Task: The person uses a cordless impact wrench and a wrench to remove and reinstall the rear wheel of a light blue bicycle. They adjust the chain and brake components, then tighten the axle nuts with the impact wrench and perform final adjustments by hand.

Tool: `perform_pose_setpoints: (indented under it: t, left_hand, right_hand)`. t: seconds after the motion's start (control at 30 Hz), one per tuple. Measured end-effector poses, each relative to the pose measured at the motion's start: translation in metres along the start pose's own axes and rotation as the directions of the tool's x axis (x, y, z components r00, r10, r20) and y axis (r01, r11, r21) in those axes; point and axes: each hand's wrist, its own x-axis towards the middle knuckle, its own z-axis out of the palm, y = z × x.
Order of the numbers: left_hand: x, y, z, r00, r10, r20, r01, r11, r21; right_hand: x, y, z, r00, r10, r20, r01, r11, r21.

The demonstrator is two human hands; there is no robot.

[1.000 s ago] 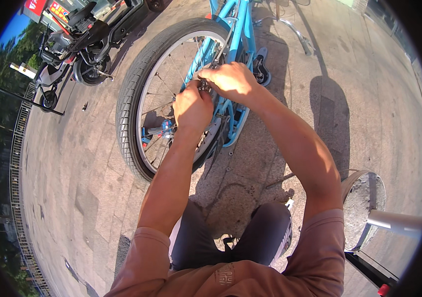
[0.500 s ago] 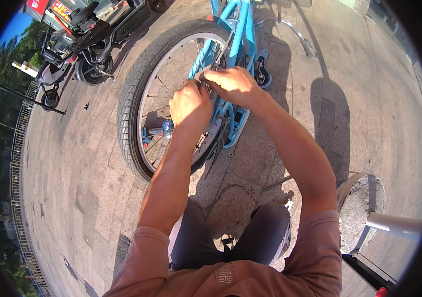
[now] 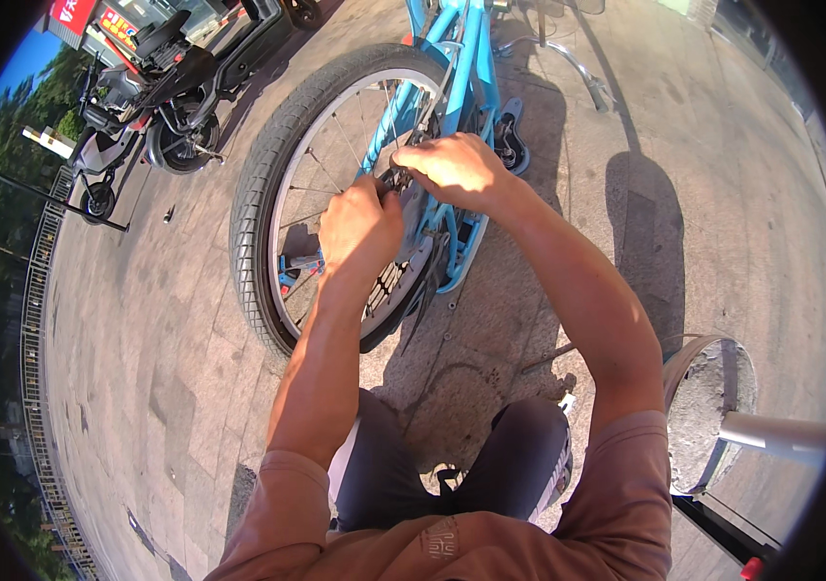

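Observation:
A light-blue bicycle (image 3: 472, 68) is on the paving in front of me, its wheel (image 3: 256, 184) facing up toward me with a black tyre and pale rim. Both hands meet at the wheel's hub. My left hand (image 3: 359, 221) is closed, thumb and fingers pinching near a dark metal part (image 3: 395, 180) at the hub. My right hand (image 3: 455, 170) is closed just beyond it, fingertips bent onto the same spot. What each one grips is mostly hidden by the fingers. Through the spokes, a blue-and-red tool (image 3: 289, 274) shows on the ground.
A pedal (image 3: 512, 136) sticks out right of the frame. A round concrete base (image 3: 713, 416) with a pale pole stands to my right. Parked scooters (image 3: 180, 126) are at the far left, and a metal railing (image 3: 35, 368) runs along the left side.
My left hand has shifted slightly left and down, apart from the right, so the dark hub part shows between them. The right hand has barely moved.

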Motion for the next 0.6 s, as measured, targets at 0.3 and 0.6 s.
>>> perform_pose_setpoints:
  t: [0.3, 0.6]
  left_hand:
    - [-0.007, -0.011, -0.001, 0.998, 0.064, 0.007, -0.063, 0.994, -0.091]
    - [-0.042, -0.023, -0.007, 0.997, 0.074, -0.025, -0.076, 0.991, -0.11]
  right_hand:
    - [-0.008, 0.002, 0.008, 0.992, -0.037, -0.121, 0.04, 0.999, 0.025]
    - [0.0, 0.001, 0.001, 0.998, -0.051, 0.024, 0.052, 0.998, -0.032]
